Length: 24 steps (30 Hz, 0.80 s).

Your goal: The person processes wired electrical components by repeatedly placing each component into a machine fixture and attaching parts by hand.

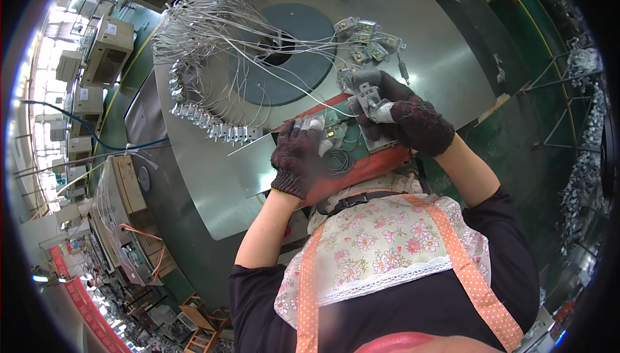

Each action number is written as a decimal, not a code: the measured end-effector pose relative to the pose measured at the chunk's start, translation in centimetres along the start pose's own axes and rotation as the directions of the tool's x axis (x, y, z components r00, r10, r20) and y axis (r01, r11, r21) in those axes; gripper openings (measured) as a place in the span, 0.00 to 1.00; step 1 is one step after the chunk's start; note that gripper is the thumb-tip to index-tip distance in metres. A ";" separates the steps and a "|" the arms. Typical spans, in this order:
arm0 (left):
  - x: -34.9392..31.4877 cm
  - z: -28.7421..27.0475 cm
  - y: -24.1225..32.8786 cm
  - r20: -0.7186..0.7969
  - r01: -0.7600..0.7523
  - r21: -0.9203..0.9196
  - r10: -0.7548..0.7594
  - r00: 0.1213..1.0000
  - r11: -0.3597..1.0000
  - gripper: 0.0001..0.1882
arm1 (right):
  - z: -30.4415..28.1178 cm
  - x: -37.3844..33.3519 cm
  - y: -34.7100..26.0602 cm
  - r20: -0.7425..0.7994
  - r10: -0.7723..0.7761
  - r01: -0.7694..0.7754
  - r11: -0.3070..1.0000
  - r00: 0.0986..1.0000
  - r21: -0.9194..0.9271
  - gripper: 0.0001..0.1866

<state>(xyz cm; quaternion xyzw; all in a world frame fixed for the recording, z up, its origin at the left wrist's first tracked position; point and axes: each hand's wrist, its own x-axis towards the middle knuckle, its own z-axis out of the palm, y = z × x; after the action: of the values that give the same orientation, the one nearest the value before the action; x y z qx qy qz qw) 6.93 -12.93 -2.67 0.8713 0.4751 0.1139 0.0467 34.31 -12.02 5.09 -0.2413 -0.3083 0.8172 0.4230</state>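
Both my hands wear dark knitted gloves with greyish fingertips. My right hand (413, 117) is closed around a small silver metal housing (368, 96), gripped between thumb and fingers above the table's near edge. My left hand (300, 153) is bent, its fingers drawn together beside a small part with a brassy piece (332, 134). What those fingertips hold, if anything, is hidden. A coil of thin grey wire (340, 161) lies just right of the left hand, at the red padded edge (352, 178) in front of my apron.
A round metal table (206, 204) carries a grey central disc (297, 23). Thin pale cables (200, 27) spread in a bundle over it. Several metal housings (213, 125) stand in a curved row at left; more housings (368, 40) cluster beyond my right hand. Cartons (129, 185) stand at far left.
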 end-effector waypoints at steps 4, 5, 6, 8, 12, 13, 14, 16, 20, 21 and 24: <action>-0.3 -1.0 0.9 0.041 0.086 -0.073 -0.083 0.996 0.994 0.23 | 1.3 -0.7 -0.5 -0.104 0.019 -0.038 0.982 0.994 -0.184 0.38; -0.4 -1.0 1.0 -0.038 0.048 -0.159 -0.055 0.998 0.986 0.18 | 1.2 -0.9 -0.2 -0.112 -0.078 0.052 0.974 0.991 -0.219 0.38; -0.5 -1.0 1.1 -0.055 0.098 -0.132 -0.107 0.993 0.986 0.18 | 0.8 -1.2 -0.3 -0.114 -0.102 0.065 0.955 0.988 -0.289 0.37; -0.3 -0.3 1.0 -0.005 0.009 -0.031 -0.009 1.000 0.999 0.16 | 0.5 -2.1 -0.3 -0.307 -0.076 -0.021 0.953 0.949 -0.302 0.37; -1.2 0.7 1.0 -0.187 0.033 0.023 -0.029 0.982 0.999 0.18 | 2.0 -2.3 0.2 -0.379 -0.056 0.167 0.949 0.924 0.266 0.30; -1.0 0.6 0.9 -0.152 0.025 0.041 -0.019 0.988 0.999 0.18 | 1.6 -2.4 0.3 -0.403 -0.064 0.239 0.884 0.913 0.401 0.28; -0.9 0.4 0.9 -0.112 0.015 0.060 -0.008 0.994 0.998 0.19 | -0.5 -2.2 1.0 -0.101 -0.146 0.175 0.715 0.984 0.677 0.22; -0.4 -0.5 1.0 -0.001 0.033 0.044 -0.033 0.999 0.998 0.19 | -3.2 -1.5 3.2 0.158 -0.303 0.020 0.510 0.940 0.860 0.16; 0.0 -0.2 0.4 0.188 0.048 0.095 -0.065 0.980 0.994 0.20 | -7.2 0.9 8.4 -0.074 -0.528 0.287 0.568 0.846 -0.772 0.18; 0.4 -1.1 0.6 0.259 0.095 0.027 -0.099 0.961 0.995 0.20 | -7.2 1.0 8.3 -0.153 -0.521 0.248 0.619 0.840 -0.745 0.19; 0.6 -1.5 0.3 0.156 0.122 -0.136 -0.101 0.983 0.983 0.25 | -6.3 0.4 7.4 -0.315 -0.441 0.272 0.846 0.840 -0.458 0.19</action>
<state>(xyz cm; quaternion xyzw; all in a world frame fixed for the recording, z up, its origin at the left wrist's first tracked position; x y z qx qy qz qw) 7.09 -12.60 -1.06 0.8436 0.5089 0.0801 0.1516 34.21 -13.15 -4.53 -0.4238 -0.4116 0.5732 0.5678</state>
